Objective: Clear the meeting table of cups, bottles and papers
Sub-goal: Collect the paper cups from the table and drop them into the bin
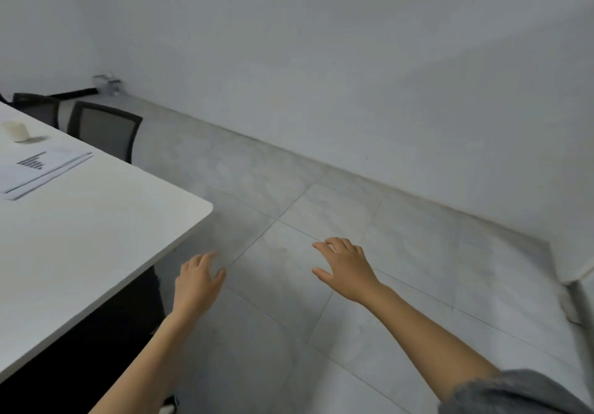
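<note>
- A person's left hand (199, 282) and its forearm, bare down to the frame's lower edge, show just beside the rounded corner of the white table (96, 253).
- The right hand (345, 269), farther from the table, leads to a forearm bare as far as a grey sleeve (514, 394).
- The sleeve is soft, fuzzy-looking fabric with a fluffy hem.
- A shoe tip (168, 406), white with black, peeks out below the table's near edge, with too little showing to tell more.
</note>
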`<state>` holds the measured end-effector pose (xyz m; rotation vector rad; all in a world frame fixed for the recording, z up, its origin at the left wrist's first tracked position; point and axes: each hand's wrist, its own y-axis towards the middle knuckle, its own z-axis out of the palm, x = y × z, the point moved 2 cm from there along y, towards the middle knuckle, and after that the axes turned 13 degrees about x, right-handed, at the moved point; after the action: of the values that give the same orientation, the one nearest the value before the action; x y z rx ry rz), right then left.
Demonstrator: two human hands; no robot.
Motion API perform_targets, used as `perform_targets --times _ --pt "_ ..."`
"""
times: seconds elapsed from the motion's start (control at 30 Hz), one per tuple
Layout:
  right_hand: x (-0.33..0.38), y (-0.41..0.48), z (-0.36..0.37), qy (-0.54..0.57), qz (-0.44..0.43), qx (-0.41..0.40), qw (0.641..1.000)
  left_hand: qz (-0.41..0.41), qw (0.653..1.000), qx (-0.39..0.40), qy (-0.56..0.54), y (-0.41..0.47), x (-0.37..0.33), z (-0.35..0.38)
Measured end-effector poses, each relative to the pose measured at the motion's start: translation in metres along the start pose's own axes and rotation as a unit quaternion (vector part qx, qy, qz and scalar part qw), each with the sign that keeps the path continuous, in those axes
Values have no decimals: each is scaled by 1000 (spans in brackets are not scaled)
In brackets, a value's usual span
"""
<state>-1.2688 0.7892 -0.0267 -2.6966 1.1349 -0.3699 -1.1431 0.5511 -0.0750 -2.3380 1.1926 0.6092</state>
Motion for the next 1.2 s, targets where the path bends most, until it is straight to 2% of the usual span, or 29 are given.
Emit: perform_targets --times 0.13,0.27,0.43,0.53,0.73,0.93,1.07,1.2 --pt "-31 83 -45 -66 0 -1 998 -9 1000 -5 0 84 -16 -7" --pt "-57 155 -79 -55 15 -15 998 5 998 -24 55 163 -42 -22" --pt "-105 226 -93 -67 9 31 997 0 994 -25 107 249 -71 -24" --pt "-142 280 -114 -68 9 24 997 -14 993 -28 113 305 -89 -21" --pt "-182 422 -161 -74 -67 9 995 -87 990 -61 89 414 -119 -31" --pt "-144 549 -207 -99 -206 27 973 -191 971 -140 -31 465 -107 -72" --pt "-89 609 -200 -106 -299 60 947 -276 931 -179 -158 461 -55 -83" --pt "-34 658 -194 -121 -363 86 920 -338 897 -224 -178 456 -14 -99"
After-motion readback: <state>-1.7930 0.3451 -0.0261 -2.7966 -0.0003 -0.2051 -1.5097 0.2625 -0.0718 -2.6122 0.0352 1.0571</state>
